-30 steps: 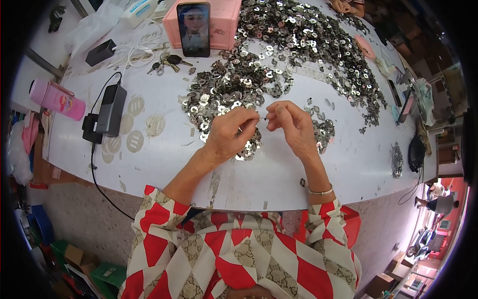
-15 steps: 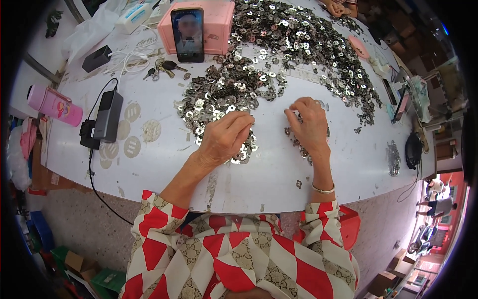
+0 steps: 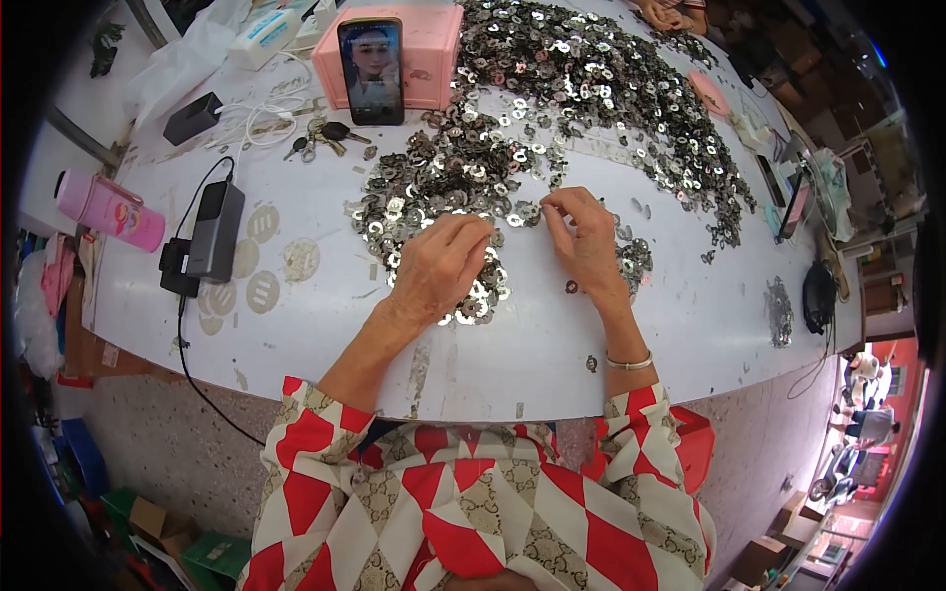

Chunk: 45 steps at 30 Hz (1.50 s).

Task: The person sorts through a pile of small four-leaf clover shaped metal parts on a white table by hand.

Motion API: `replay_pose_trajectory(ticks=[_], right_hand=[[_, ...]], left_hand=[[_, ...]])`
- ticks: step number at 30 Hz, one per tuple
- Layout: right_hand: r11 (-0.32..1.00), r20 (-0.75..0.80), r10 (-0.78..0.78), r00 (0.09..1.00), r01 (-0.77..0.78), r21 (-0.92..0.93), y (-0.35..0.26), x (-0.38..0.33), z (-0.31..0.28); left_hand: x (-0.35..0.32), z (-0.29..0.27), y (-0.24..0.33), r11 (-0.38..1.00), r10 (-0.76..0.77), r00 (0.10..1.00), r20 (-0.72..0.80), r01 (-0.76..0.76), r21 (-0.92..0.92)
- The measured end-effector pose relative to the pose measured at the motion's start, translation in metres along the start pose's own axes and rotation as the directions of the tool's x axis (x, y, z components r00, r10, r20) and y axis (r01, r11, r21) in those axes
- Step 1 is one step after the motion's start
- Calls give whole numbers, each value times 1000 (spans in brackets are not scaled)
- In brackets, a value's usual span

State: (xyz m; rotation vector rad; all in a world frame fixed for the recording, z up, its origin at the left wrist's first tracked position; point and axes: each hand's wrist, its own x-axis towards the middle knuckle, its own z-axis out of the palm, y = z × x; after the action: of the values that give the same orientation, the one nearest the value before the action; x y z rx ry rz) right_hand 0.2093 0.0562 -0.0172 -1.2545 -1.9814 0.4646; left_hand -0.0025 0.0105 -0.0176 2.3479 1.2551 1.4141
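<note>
Both hands, the left hand (image 3: 440, 268) and right hand (image 3: 585, 242), are rested on a heap of flat metal washers (image 3: 443, 187). The heap's long axis is run from near left to far right across the worktop (image 3: 296, 345). Fingers are curled; any grip cannot be told.

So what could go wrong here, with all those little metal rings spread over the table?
Stray rings lie close to the table edge by the right hand; a sweep of the wrist could knock them to the floor. The left hand rests right on the pile, so sorted and unsorted pieces may mix. The pile also reaches the keys and phone, where rings could slip out of sight.
</note>
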Motion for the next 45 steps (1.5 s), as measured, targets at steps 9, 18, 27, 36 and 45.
replay_pose_trajectory(ticks=[9, 18, 27, 36, 45], right_hand=[[950, 21, -165, 986, 165, -266, -18, -3, 8], [853, 80, 160, 984, -179, 491, -26, -4, 8], [554, 280, 279, 918, -393, 734, -52, -6, 5], [614, 213, 241, 947, -319, 722, -56, -13, 12], [853, 32, 141, 989, -138, 504, -57, -13, 13]], left_hand=[[0, 1, 1, 1000, 2, 1000, 11, -2, 13], [-1, -1, 7, 959, -204, 978, 54, 210, -192], [-1, 1, 5, 474, -486, 819, 306, 541, -695], [0, 0, 7, 428, -514, 795, 321, 562, -707], [1, -3, 10, 523, -490, 825, 280, 535, -663]])
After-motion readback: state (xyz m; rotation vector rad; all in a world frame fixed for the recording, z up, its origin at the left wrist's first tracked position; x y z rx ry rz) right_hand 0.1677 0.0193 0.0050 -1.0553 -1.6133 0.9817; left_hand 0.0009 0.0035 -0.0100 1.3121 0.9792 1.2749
